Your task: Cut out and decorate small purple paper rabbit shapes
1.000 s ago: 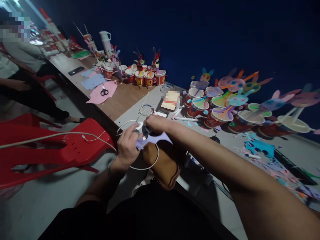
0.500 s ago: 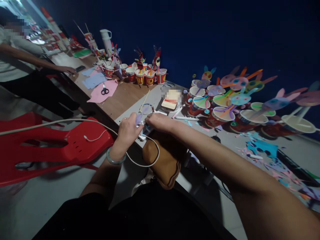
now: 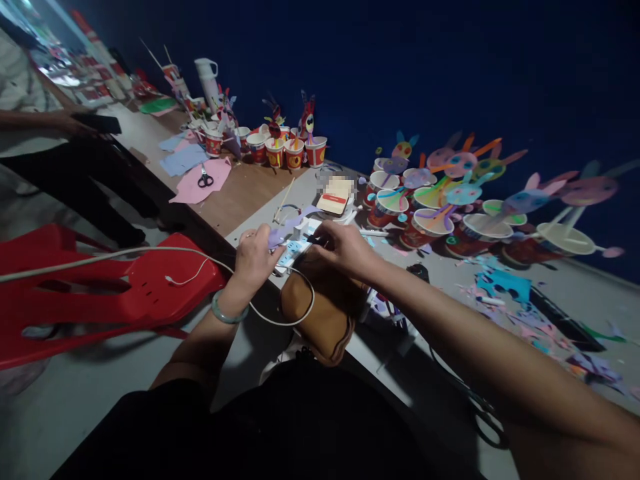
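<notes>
My left hand (image 3: 254, 257), a green bangle on its wrist, closes on the near end of a white power strip (image 3: 296, 251) at the table edge. A purple paper piece (image 3: 280, 235) sticks out from the same fingers, lying along the strip. My right hand (image 3: 345, 248) pinches a small black plug (image 3: 312, 239) at the strip's far part; whether its prongs sit in a socket I cannot tell. A white block-like plug (image 3: 300, 231) stands on the strip. The white cable (image 3: 313, 303) loops below, over a brown bag (image 3: 320, 327).
Several paper cups (image 3: 427, 227) with paper rabbit figures line the right side. Scissors (image 3: 205, 177) lie on pink paper (image 3: 187, 190). A red chair (image 3: 173, 270) stands at left, with another person (image 3: 30, 100) behind it holding a dark phone-like object. Paper scraps (image 3: 543, 320) litter the right.
My right hand has drawn back to the right from the strip, baring its sockets and the black plug. The other person's hand has lifted off the table with the dark object.
</notes>
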Demonstrator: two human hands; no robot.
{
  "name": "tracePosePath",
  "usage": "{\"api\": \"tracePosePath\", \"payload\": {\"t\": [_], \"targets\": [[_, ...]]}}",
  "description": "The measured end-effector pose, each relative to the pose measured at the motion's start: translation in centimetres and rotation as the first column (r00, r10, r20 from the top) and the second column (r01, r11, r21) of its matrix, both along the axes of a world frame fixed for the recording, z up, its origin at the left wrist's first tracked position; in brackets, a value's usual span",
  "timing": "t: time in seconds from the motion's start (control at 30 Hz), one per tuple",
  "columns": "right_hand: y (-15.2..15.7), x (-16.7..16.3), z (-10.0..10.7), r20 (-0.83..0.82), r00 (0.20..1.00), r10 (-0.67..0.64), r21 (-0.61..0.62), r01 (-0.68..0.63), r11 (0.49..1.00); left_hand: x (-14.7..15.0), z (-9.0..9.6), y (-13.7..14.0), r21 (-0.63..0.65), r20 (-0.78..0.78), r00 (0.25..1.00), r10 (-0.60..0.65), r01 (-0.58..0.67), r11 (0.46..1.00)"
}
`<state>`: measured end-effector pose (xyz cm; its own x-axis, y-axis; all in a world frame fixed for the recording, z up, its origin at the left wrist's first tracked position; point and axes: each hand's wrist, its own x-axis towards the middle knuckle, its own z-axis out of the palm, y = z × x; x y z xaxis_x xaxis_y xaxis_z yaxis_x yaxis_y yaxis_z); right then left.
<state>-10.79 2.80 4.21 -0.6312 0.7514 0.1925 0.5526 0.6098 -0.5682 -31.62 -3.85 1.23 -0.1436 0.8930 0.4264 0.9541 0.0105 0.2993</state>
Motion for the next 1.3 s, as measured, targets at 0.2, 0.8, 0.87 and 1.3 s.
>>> {"api": "tracePosePath", "payload": {"t": [0.2,0.8,0.87,1.3], "targets": [[-1.1,2.1,-3.4,-0.247,0.949,-0.197,-0.337,0.106,0.935,-0.3,1.9,-1.0,0.106,0.129,0.99,-0.048,0.034,0.994],[-2.9,4.2,-5.6,-0.258,0.95,-0.174,-0.388,0.063,0.919,0.1,2.6,0.5,-0.104,0.069,0.996,0.052,-0.045,0.994],[-3.0,4.3,-5.7,-0.255,0.953,-0.164,-0.392,0.053,0.919,0.1,2.6,0.4,-0.113,0.074,0.996,0.048,-0.04,0.993],[-3.0,3.0,-4.2,-0.299,0.941,-0.16,-0.469,0.001,0.883,0.2,1.5,-0.8,0.086,-0.019,1.0,0.012,-0.011,0.996]]}}
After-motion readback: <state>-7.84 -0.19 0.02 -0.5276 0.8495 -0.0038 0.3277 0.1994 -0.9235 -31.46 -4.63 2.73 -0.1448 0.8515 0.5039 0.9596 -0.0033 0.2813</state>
